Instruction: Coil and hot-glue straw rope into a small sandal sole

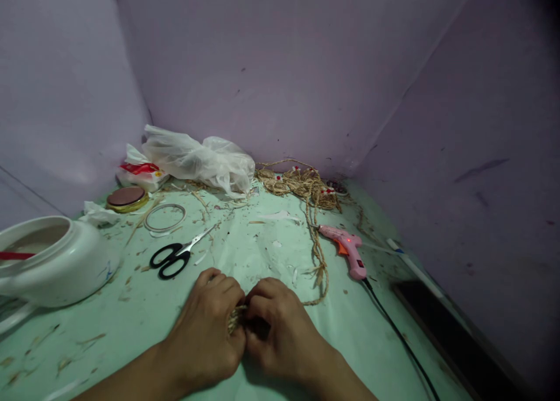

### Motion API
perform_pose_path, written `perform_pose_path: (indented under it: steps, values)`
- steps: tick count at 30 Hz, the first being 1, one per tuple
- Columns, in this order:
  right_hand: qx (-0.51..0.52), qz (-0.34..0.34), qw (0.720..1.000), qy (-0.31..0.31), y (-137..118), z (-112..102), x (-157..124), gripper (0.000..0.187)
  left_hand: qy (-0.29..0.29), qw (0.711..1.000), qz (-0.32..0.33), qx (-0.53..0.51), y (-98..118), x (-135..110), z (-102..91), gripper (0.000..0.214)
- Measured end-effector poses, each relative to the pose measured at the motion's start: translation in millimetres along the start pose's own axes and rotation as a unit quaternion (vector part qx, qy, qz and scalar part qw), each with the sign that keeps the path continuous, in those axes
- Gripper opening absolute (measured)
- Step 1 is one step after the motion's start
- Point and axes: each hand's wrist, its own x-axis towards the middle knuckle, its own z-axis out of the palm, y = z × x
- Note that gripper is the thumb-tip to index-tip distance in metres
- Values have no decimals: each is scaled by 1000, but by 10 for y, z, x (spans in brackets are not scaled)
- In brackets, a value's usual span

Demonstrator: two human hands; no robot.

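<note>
Early yet, I'd judge: left hand (205,334) and right hand (282,328) both clenched on a small jute bundle (235,319), on the table (126,325) just nearside of the scissors (174,258). Most jute rope (301,185) lies loose, right of scissors, beside glue gun (349,250).

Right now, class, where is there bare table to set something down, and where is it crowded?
Bare: between scissors and jute cord; also left of the left hand, in front of the white jar. Crowded: back edge, around plastic bag.
</note>
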Motion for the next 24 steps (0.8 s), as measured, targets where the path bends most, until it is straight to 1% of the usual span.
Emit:
perform_pose_path:
  steps: [13, 24]
  values:
    - [-4, 2, 1000, -1, 10, -4, -5, 9, -8, 1000, -4, 0, 15, 1, 0, 17]
    - [-5, -3, 1000, 5, 30, 17, 4, 7, -4, 1000, -4, 0, 8, -20, 5, 16]
